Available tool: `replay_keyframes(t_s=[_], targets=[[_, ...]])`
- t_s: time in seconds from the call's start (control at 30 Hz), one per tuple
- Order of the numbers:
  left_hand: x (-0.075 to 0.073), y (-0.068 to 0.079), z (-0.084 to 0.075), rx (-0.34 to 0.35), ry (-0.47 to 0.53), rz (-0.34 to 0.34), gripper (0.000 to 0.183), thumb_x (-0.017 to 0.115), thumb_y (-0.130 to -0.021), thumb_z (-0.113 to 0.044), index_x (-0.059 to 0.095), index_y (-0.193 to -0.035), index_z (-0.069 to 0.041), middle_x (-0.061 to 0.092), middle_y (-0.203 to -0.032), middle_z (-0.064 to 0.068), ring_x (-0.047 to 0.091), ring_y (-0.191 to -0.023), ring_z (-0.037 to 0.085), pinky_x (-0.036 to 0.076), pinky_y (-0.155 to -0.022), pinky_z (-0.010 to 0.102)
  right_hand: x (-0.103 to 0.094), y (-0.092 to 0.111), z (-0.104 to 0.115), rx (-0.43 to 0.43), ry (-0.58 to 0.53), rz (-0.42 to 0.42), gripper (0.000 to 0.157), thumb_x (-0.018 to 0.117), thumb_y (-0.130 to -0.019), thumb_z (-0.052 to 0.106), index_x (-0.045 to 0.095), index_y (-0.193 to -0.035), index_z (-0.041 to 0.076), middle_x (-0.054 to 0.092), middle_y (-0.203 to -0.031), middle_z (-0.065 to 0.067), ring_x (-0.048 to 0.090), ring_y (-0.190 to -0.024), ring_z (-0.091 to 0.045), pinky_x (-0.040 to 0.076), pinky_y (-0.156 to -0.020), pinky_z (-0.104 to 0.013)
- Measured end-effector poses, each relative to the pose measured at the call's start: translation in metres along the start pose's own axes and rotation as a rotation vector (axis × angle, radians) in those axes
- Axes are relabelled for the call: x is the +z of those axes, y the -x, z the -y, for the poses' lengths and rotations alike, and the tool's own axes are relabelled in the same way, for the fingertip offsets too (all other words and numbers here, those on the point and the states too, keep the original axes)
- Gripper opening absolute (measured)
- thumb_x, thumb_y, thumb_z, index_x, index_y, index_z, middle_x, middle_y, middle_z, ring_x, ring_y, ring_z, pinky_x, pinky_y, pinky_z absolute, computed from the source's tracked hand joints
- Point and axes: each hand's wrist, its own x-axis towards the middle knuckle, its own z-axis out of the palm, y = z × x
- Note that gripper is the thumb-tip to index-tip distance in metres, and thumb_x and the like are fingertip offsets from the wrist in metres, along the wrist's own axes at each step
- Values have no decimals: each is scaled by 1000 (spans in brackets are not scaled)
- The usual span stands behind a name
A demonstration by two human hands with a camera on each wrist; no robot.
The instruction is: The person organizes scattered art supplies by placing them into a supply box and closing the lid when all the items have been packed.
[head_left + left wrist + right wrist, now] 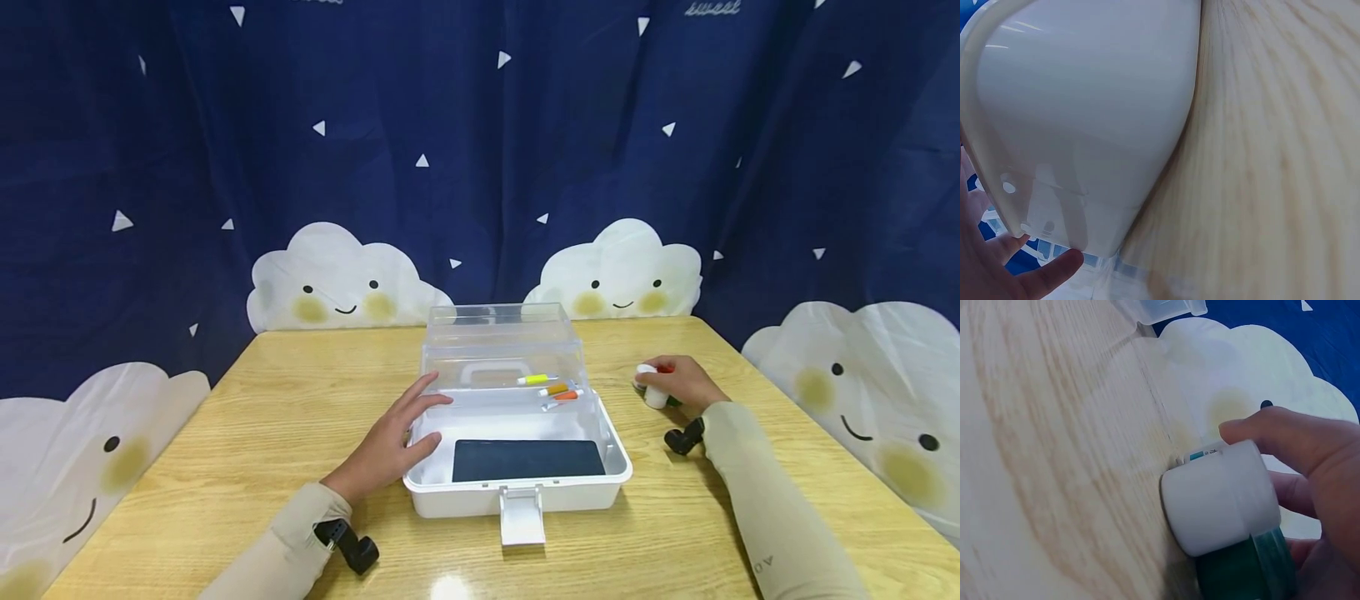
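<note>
A white plastic box [525, 498] stands on the table with its clear lid [502, 337] raised. My left hand [393, 433] is at its left side, fingers spread; in the left wrist view, fingertips [1054, 275] lie near the box's back corner. To the right of the box, my right hand [682, 382] is at a cluster of small bottles, its thumb and fingers pinching a white-capped bottle [643, 371], mostly hidden. Beside it are another white bottle [1219, 500], a green bottle [1241, 569] and a red object [665, 368].
A dark flat rectangular thing [528, 461] lies inside the box at the front. Several slim coloured tubes with white ends, one yellow [536, 379], show at the lid's lower right; whether in or behind it, I cannot tell. The front latch [522, 521] hangs down. A blue curtain [480, 167] stands behind.
</note>
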Motion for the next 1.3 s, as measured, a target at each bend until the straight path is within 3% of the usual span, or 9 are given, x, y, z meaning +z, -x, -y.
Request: replay_keyframes(t_s=[0.13, 0.33, 0.5, 0.73, 0.87, 1.07, 1.3], targets=[[0, 0, -1, 13, 5, -5, 42, 64, -92, -16, 54, -132, -25, 20, -159, -2, 24, -144, 27, 33, -103, 62, -2, -1, 2, 37, -43, 9, 69, 67, -88, 46, 49, -136, 0, 46, -135, -25, 49, -112, -37, 47, -92, -48], [-1, 0, -2, 11, 0, -8, 42, 64, -92, -16, 54, -132, -25, 21, -159, -1, 24, -144, 26, 32, -104, 63, -9, 1, 13, -34, 18, -45, 69, 67, -86, 50, 53, -132, 0, 45, -139, -25, 48, -118, -40, 41, -97, -55], [-2, 1, -2, 6, 2, -7, 43, 64, -92, -16, 54, -132, -26, 20, -159, -2, 23, -144, 26, 32, -104, 62, -12, 1, 29, -77, 15, -65, 67, 66, -87, 51, 54, -132, 3, 45, -140, -23, 55, -107, -36, 42, -95, -53], [-2, -1, 0, 40, 5, -7, 43, 63, -92, -13, 54, -133, -24, 20, -159, -4, 25, -143, 25, 35, -103, 59, -14, 3, 50, -121, 1, -93, 62, 67, -87, 50, 58, -128, 5, 40, -146, -21, 35, -132, -42, 32, -104, -60], [-2, -2, -1, 51, 2, -1, 43, 63, -92, -13, 53, -133, -23, 19, -159, -5, 24, -143, 24, 34, -104, 58, -13, 5, 59, -134, -6, -106, 60, 67, -88, 47, 57, -128, 4, 38, -147, -21, 31, -135, -43, 30, -105, -61], [-2, -1, 0, 53, 4, -7, 44, 64, -91, -12, 54, -133, -21, 19, -159, -7, 25, -143, 25, 33, -104, 59, -11, 3, 68, -185, -75, -114, 56, 69, -87, 43, 59, -126, 4, 43, -143, -20, 34, -133, -41, 29, -107, -59], [-1, -1, 0, 71, -2, -19, 45, 65, -91, -11, 54, -133, -21, 20, -159, -5, 26, -143, 27, 33, -104, 60, -11, -1, 85, -214, -82, -135, 51, 69, -88, 42, 62, -123, 5, 42, -145, -20, 28, -138, -40, 22, -109, -62]])
